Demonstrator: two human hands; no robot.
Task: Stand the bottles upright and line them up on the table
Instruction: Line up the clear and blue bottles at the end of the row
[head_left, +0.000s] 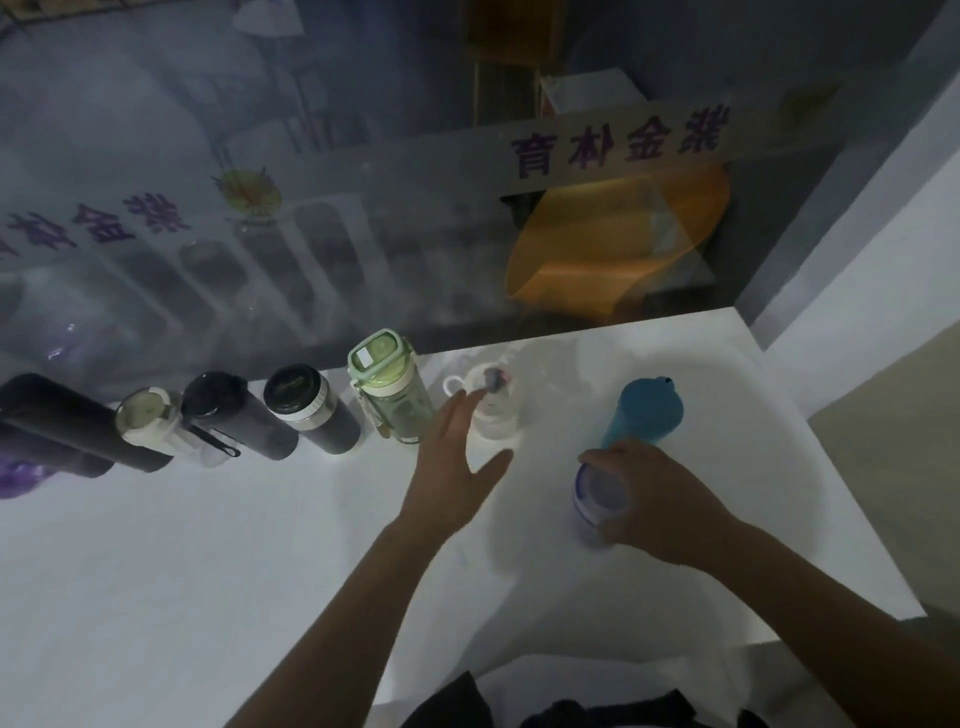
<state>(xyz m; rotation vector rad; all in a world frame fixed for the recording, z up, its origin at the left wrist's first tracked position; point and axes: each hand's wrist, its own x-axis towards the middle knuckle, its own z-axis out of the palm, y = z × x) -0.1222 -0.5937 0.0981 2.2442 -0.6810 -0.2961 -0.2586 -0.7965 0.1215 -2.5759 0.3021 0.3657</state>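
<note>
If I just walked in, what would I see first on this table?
A row of bottles stands along the far edge of the white table, and the pale green bottle in it catches the eye. Nearer, the right hand grips a clear bottle with a purplish lid, close in front of a bright blue bottle, while the open left hand reaches toward a small clear bottle.

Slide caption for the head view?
Right hand grips purple bottle; open left hand hovers beside clear bottle at the row's end.
</note>
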